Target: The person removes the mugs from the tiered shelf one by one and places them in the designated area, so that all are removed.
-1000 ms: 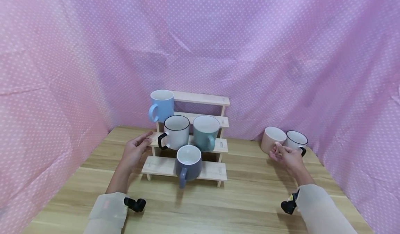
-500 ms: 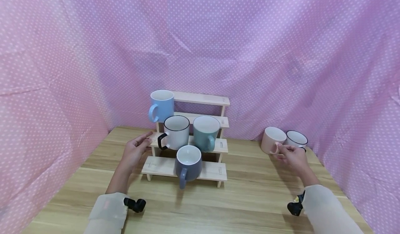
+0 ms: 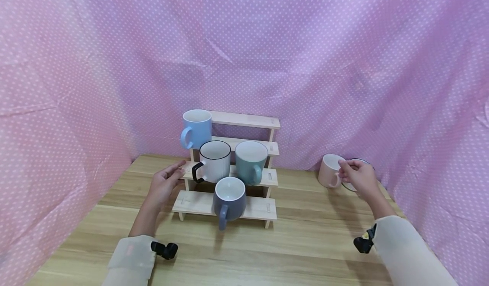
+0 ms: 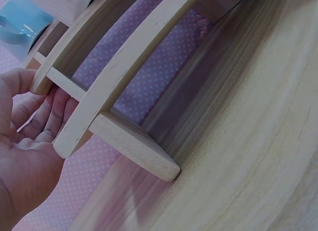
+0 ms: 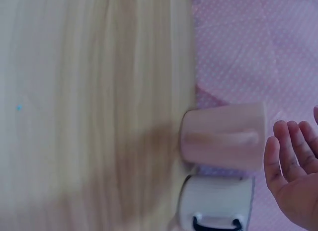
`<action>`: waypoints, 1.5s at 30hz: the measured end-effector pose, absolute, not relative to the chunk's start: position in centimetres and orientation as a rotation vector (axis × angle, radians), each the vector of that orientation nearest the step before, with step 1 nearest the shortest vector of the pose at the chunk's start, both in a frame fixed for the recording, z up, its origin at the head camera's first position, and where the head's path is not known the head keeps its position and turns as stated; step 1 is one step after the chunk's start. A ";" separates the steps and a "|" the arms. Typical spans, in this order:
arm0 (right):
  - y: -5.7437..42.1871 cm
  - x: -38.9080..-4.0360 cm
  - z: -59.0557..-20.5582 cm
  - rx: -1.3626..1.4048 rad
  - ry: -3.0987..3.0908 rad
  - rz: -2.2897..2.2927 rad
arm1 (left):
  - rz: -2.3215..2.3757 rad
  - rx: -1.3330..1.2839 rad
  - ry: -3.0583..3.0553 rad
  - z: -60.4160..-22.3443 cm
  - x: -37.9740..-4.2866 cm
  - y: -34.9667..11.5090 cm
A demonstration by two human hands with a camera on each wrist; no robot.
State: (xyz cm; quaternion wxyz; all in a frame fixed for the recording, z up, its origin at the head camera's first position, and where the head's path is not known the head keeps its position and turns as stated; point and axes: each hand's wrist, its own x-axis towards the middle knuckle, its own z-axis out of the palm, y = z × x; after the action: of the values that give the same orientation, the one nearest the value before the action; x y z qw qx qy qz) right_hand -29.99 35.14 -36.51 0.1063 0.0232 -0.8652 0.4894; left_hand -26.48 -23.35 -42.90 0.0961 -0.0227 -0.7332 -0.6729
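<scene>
My left hand (image 3: 162, 187) grips the left end of a step on the wooden tiered stand (image 3: 191, 201); in the left wrist view the thumb lies over the board and the fingers curl below it. Near the right side, my right hand (image 3: 358, 177) hovers by the rim of a pink mug (image 3: 327, 174), holding nothing. Its fingers (image 5: 286, 147) look relaxed in the right wrist view, apart from the mug. Beside the pink mug stands a white mug (image 5: 213, 196) with a black handle, mostly hidden behind the right hand in the head view.
Several mugs stand on the stand: light blue (image 3: 200, 131) higher up, white with a black rim (image 3: 219, 169) and teal (image 3: 246, 167) on a middle step, grey-blue (image 3: 234, 207) on the lowest. Pink dotted cloth (image 3: 244, 57) hangs behind the wooden table (image 3: 305, 243).
My right hand has let go of the pink mug's handle and risen to rim height, now covering much of the white mug. The left hand stays on the stand.
</scene>
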 end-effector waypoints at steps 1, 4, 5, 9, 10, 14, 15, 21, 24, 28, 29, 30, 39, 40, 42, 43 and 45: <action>34.8 -30.0 -36.2 0.091 -2.559 1.412 | -1.994 -0.066 -2.174 -42.9 -26.5 -23.4; 33.8 -30.2 -35.5 0.135 -2.557 1.373 | -1.996 -0.063 -2.172 -42.9 -26.5 -23.4; 33.4 -30.3 -35.3 0.145 -2.550 1.371 | -1.996 -0.064 -2.171 -42.8 -26.5 -23.4; 32.0 -31.0 -34.8 0.165 -2.537 1.362 | -1.990 -0.057 -2.173 -42.8 -26.5 -23.4; 31.7 -31.2 -34.8 0.174 -2.530 1.366 | -1.989 -0.054 -2.173 -42.8 -26.5 -23.4; 30.3 -31.6 -34.8 0.244 -2.499 1.381 | -1.991 -0.050 -2.166 -43.0 -26.5 -23.3; 29.9 -31.7 -34.8 0.262 -2.492 1.391 | -1.993 -0.052 -2.164 -43.0 -26.5 -23.3; 27.5 -31.3 -34.1 0.364 -2.476 1.450 | -2.022 -0.081 -2.142 -43.3 -26.6 -23.4; 26.2 -31.1 -33.5 0.407 -2.483 1.448 | -2.036 -0.092 -2.135 -43.4 -26.6 -23.4; 24.5 -30.8 -32.6 0.453 -2.502 1.414 | -2.039 -0.099 -2.133 -43.3 -26.6 -23.4; 24.1 -30.8 -32.4 0.466 -2.502 1.409 | -2.040 -0.100 -2.130 -43.3 -26.6 -23.4; 23.7 -30.8 -32.2 0.479 -2.505 1.399 | -2.043 -0.100 -2.127 -43.3 -26.6 -23.4; 19.7 -30.9 -31.1 0.586 -2.505 1.376 | -2.070 -0.116 -2.094 -43.1 -26.6 -23.5; 19.3 -30.8 -30.9 0.598 -2.510 1.361 | -2.069 -0.111 -2.094 -43.1 -26.6 -23.5; 18.4 -30.8 -30.6 0.617 -2.522 1.325 | -2.071 -0.109 -2.093 -43.1 -26.6 -23.5; 18.0 -30.8 -30.4 0.625 -2.525 1.311 | -2.064 -0.110 -2.099 -43.1 -26.6 -23.5; 17.1 -30.7 -29.9 0.652 -2.529 1.294 | -2.055 -0.116 -2.106 -43.0 -26.6 -23.5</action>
State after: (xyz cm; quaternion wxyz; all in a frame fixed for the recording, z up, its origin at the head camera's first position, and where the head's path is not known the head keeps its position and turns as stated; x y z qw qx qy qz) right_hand -30.66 17.10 -29.93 0.1133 0.2222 -0.8621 0.4411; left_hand -26.64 -23.52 -43.03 0.0984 -0.0391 -0.7117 -0.6944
